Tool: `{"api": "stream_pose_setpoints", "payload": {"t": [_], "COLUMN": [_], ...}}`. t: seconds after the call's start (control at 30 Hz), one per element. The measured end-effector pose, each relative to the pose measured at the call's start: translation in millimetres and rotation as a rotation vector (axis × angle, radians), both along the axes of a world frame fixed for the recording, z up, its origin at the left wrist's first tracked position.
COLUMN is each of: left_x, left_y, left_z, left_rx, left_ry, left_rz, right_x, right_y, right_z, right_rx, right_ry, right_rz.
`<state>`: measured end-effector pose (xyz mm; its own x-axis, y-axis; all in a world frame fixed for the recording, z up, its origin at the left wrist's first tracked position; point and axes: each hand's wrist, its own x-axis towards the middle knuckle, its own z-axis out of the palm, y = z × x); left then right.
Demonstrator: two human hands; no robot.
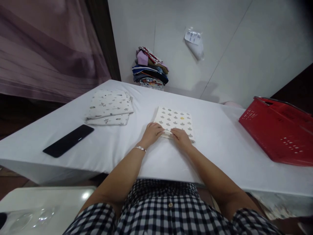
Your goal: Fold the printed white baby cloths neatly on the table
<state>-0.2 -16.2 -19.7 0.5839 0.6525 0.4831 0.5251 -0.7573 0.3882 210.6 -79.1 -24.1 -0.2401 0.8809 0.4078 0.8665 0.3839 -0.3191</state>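
A folded white cloth (174, 118) with rows of grey motifs and one yellow one lies flat on the white-covered table (215, 130). My left hand (152, 132) pinches its near edge toward the left. At the same edge, a little to the right, my right hand (181, 136) grips the fabric with curled fingers. Between the two hands the edge is bunched into layers. A second folded white cloth (110, 106) with small grey prints rests farther left, untouched.
A black phone-like slab (68, 140) lies on the left of the table. On the right stands a red plastic basket (278, 130). A stack of folded clothes (150, 70) is beyond the far edge, near a plastic pouch (195, 44) with a handwritten label. A pale stool-like surface (56, 199) is below left.
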Motion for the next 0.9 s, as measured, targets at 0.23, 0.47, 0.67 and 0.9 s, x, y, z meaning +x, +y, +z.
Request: {"api": "stream_pose_setpoints", "payload": {"t": [0.23,0.47,0.67,0.9], "left_x": [2,2,3,5], "left_y": [-4,-3,-7,-10], "left_z": [0.4,-2.1,0.6,0.9], "left_rx": [0.026,0.003,-0.025,-0.02], "left_ry": [0.007,0.033,-0.003,-0.005], "left_rz": [0.021,0.044,0.045,0.073], "right_x": [-5,-5,-3,-4], "right_y": [-2,-2,0,2], "right_z": [-2.9,1.4,8.9,7.3], "right_rx": [-0.005,-0.019,-0.043,-0.033], "right_ry": [0.034,0.038,0.041,0.038], "right_rz": [-0.073,-0.058,0.02,-0.008]}}
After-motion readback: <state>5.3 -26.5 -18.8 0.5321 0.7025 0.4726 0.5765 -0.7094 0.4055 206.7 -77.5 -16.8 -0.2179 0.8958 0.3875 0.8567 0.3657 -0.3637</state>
